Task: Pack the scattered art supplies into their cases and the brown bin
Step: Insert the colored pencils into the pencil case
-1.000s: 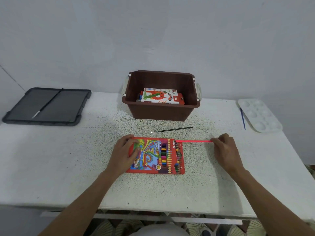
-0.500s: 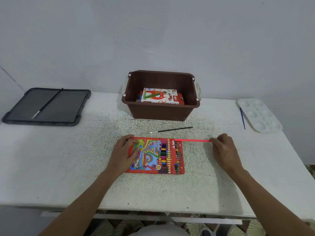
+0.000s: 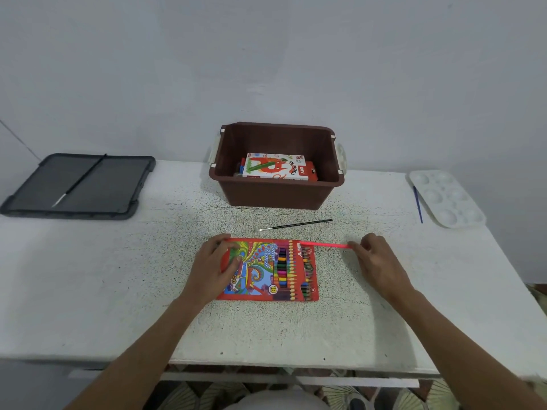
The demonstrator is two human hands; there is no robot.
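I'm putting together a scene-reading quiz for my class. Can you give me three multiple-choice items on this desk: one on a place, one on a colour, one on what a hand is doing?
1. Where is the pastel box relative to the brown bin?
A beside it
B inside it
C under it

2. What colour is the pencil that the right hand pinches?
A red
B blue
C green

3. What is the left hand doing?
A lifting the brown bin
B hanging in the air, touching nothing
C resting on the pencil box

Answers:
1 B: the box lies within the bin's walls.
2 A: the shaft between the fingers and the pencil box is red.
3 C: the palm and fingers lie on the box's left part.
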